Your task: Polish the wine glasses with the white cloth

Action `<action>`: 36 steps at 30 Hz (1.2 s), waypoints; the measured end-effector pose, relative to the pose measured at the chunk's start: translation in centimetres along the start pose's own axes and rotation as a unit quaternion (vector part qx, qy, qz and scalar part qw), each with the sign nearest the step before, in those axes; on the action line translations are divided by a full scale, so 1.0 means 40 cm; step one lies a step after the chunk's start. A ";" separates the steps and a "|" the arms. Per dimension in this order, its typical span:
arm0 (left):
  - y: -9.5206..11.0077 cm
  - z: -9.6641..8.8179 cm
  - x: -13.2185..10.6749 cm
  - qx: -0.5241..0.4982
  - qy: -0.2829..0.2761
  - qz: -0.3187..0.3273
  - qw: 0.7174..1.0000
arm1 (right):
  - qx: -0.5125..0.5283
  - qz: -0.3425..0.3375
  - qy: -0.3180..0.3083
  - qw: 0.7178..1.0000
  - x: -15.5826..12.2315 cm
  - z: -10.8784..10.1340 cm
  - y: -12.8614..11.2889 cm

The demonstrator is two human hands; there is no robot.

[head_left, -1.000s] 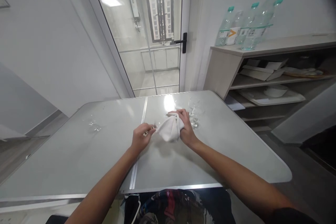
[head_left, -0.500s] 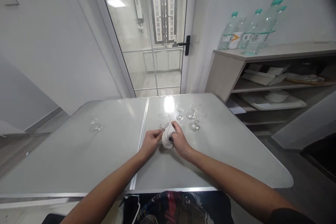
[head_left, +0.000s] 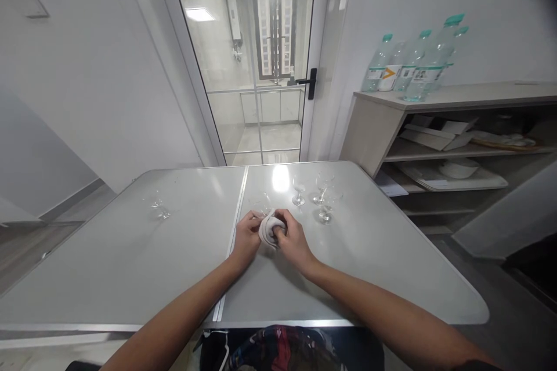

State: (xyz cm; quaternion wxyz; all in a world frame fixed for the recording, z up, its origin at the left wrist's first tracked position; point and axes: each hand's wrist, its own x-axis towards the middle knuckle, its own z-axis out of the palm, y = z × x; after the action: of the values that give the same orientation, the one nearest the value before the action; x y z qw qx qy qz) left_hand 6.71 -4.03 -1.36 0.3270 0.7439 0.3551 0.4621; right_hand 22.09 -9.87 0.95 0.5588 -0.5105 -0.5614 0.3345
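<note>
Your right hand has its fingers bunched into a crumpled white fabric cloth, mid-worktop and just in front of you. Your left hand is at the cloth's 9 o'clock, fingers pinched round a clear thin-walled stemmed glass; its bowl shows at the cloth's 11 o'clock, and the exact grip point is hidden. Main risk, my guess: twisting the cloth hard against a light pinch could spin the glass loose or snap its stem. Next: your right knuckles sit near a clear stemmed glass at 1 o'clock and two more clear stemmed glasses around 2 o'clock; a wide elbow or wrist swing, or a trailing cloth end, could topple one. See-through on a glossy pale grey worktop, they're easy to misjudge. Lone clear glass off at 9 o'clock, well apart, lower risk; can't tell if it's tilted. Green-capped plastic bottles at 2 o'clock, out of the way.
</note>
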 end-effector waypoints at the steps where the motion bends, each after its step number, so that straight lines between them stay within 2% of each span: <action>1: -0.004 0.000 0.000 0.008 0.000 0.005 1.000 | 0.002 -0.004 -0.007 1.000 0.000 0.000 -0.001; 5: -0.015 0.007 -0.010 0.046 -0.010 0.042 0.998 | -0.012 -0.045 -0.027 0.999 -0.006 0.010 0.002; 7: -0.011 0.018 -0.022 0.050 -0.004 0.050 0.998 | -0.010 -0.043 -0.016 0.999 -0.009 0.018 0.012; 9: -0.003 0.028 -0.032 0.043 -0.011 0.055 0.997 | 0.002 -0.019 0.011 1.000 -0.009 0.020 0.028; 12: 0.009 0.027 -0.028 0.024 -0.056 0.062 0.996 | 0.033 0.032 0.046 0.998 0.007 0.013 0.054; 14: 0.011 0.015 -0.012 -0.003 -0.054 0.036 0.998 | 0.078 0.064 0.039 0.994 0.023 0.008 0.066; 17: 0.004 -0.003 0.014 -0.119 -0.008 -0.053 0.991 | 0.183 0.128 -0.010 0.975 0.037 0.009 0.074; 19: -0.002 -0.009 0.023 -0.233 -0.009 -0.104 0.967 | 0.237 0.182 -0.071 0.952 0.035 0.015 0.073; 22: -0.004 -0.012 0.028 -0.363 -0.042 -0.163 0.916 | 0.297 0.252 -0.182 0.903 0.022 0.017 0.067; 24: -0.002 -0.014 0.029 -0.392 -0.045 -0.184 0.900 | 0.329 0.271 -0.230 0.875 0.015 0.013 0.060; 26: 0.000 -0.016 0.027 -0.382 -0.032 -0.175 0.907 | 0.332 0.260 -0.263 0.868 0.012 0.006 0.053; 28: 0.002 -0.015 0.024 -0.346 -0.026 -0.154 0.925 | 0.287 0.225 -0.302 0.881 0.011 0.001 0.047; 30: 0.006 -0.011 0.021 -0.297 -0.020 -0.136 0.945 | 0.176 0.157 -0.295 0.926 0.009 0.002 0.045; 32: 0.013 -0.006 0.019 -0.255 0.002 -0.119 0.959 | -0.001 0.064 -0.211 0.975 0.003 0.010 0.047; 33: 0.017 -0.004 0.019 -0.242 0.017 -0.108 0.964 | -0.093 0.018 -0.155 0.983 -0.001 0.015 0.049; 35: 0.022 -0.005 0.020 -0.238 0.035 -0.083 0.967 | -0.216 -0.047 -0.072 0.973 -0.011 0.025 0.050; 36: 0.023 -0.009 0.021 -0.250 0.034 -0.072 0.965 | -0.227 -0.057 -0.060 0.970 -0.014 0.027 0.048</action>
State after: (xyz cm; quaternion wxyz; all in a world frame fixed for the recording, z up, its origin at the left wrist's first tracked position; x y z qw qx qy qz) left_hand 6.85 -3.76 -0.10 0.5229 0.5945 0.2920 0.5366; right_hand 21.33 -9.67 -1.19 0.4116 -0.5701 -0.6834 0.1962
